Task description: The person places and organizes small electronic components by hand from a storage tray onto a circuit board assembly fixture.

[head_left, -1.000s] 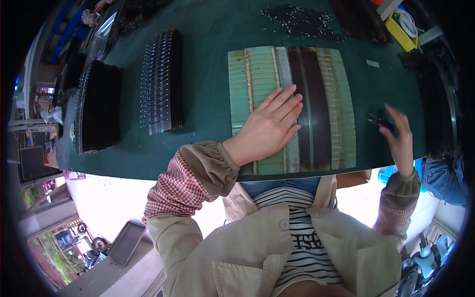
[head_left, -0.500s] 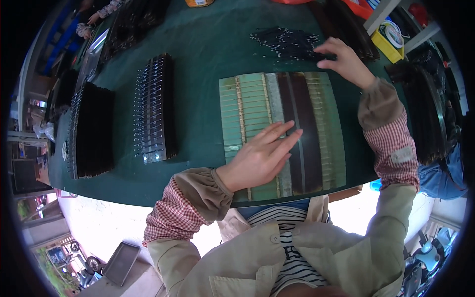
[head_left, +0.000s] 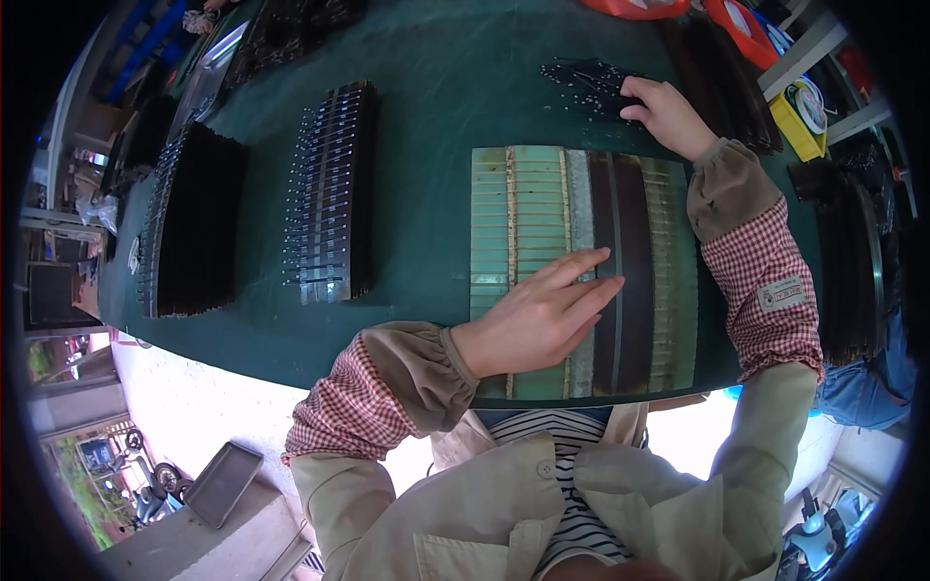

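Observation:
My left hand (head_left: 538, 320) lies on a pale green slotted board (head_left: 538, 208), its fingers stretched out and tips over a dark brown strip (head_left: 635, 290) that runs along the board. Metal-coloured and ridged bands flank this strip. At the far right, my right hand (head_left: 673, 121) reaches to a loose pile of thin black pieces with silver-white tips (head_left: 586, 82). Its thumb and forefinger are pinched at the pile's right edge, with dark pieces between them. How many are held cannot be made out.
Left of the board stand a dark stack with silver-tipped pins (head_left: 334, 194) and a larger black stack (head_left: 199, 223). Curved dark bundles (head_left: 852, 261) sit at the right edge, near a yellow bin (head_left: 799, 121). Red plastic (head_left: 635, 8) lies at the back of the green table (head_left: 426, 126).
My right thumb and fingers, apart beside the pile before, have closed at its edge. My left hand stays on the board. The whole view has shifted slightly.

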Available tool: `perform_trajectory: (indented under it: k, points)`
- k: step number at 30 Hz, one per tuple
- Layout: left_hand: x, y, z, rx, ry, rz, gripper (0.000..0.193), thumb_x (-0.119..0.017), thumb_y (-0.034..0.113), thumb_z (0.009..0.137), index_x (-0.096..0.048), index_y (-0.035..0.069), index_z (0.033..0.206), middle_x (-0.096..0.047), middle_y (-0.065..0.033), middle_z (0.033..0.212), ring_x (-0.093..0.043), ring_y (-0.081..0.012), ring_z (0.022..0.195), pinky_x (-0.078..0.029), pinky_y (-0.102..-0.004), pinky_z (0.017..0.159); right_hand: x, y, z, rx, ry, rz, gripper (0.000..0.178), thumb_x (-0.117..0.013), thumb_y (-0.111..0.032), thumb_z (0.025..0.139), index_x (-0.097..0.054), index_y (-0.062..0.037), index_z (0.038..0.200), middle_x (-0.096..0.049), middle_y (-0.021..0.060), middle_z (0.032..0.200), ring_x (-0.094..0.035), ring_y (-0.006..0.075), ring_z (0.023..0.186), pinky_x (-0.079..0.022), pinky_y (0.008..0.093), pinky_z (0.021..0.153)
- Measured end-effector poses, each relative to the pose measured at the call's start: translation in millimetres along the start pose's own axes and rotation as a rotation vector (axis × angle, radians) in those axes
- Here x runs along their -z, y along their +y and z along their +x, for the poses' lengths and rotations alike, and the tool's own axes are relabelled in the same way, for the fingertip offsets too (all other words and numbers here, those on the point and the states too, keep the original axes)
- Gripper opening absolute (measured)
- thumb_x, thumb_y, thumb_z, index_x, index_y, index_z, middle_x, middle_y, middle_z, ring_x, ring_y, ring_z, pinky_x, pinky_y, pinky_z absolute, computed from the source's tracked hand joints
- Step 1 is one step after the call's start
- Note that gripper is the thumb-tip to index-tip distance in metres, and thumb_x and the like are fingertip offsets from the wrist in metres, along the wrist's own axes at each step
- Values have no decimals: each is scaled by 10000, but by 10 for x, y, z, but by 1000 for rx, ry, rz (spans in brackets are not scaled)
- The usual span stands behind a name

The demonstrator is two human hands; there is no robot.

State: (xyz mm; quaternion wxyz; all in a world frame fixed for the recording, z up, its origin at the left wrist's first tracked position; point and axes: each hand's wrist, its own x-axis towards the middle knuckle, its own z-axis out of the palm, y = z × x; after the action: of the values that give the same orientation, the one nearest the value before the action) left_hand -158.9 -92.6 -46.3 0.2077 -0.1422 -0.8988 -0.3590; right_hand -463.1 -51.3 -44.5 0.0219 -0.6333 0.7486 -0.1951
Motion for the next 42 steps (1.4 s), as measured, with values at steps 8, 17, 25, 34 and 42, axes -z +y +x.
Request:
perform_trajectory:
  k: [8,17,25,34,42]
  points:
    - [-14,-2,-19,-8,-1,36,414,-615,15,745,-506,-49,1140,-595,-150,919,-453,-336,1154,-431,-415,887,-5,-43,-99,157,171,-257,138,-475,-31,847,-473,20,975,-577,144,796,-547,316,765,-437,374,697]
    - [-19,-5,-30,-8,10,63,391,-607,24,759,-513,-36,1133,-595,-151,940,-466,-336,1137,-451,-398,856,-17,-33,-98,-152,166,131,138,-446,-15,865,-457,38,993,-546,197,783,-559,320,705,-441,360,641]
    - [-4,3,-22,-13,11,57,387,-598,29,770,-511,-30,1142,-597,-153,944,-476,-335,1120,-452,-393,848,30,-68,-171,-146,336,18,141,-416,-110,920,-483,-7,990,-530,128,738,-552,236,702,-430,321,625]
    - [8,-17,-29,-19,19,29,397,-605,13,758,-514,-38,1141,-602,-168,950,-496,-343,1091,-452,-391,840,280,-104,-906,-354,568,809,202,-396,-172,954,-501,-6,999,-508,29,733,-517,122,695,-426,254,680]
    - [11,7,-1,-13,23,37,396,-616,-12,740,-521,-46,1122,-612,-166,948,-508,-348,1075,-448,-392,844,86,-183,-1198,-376,638,951,176,-403,-154,952,-481,-13,1025,-499,29,752,-517,130,725,-432,268,778]
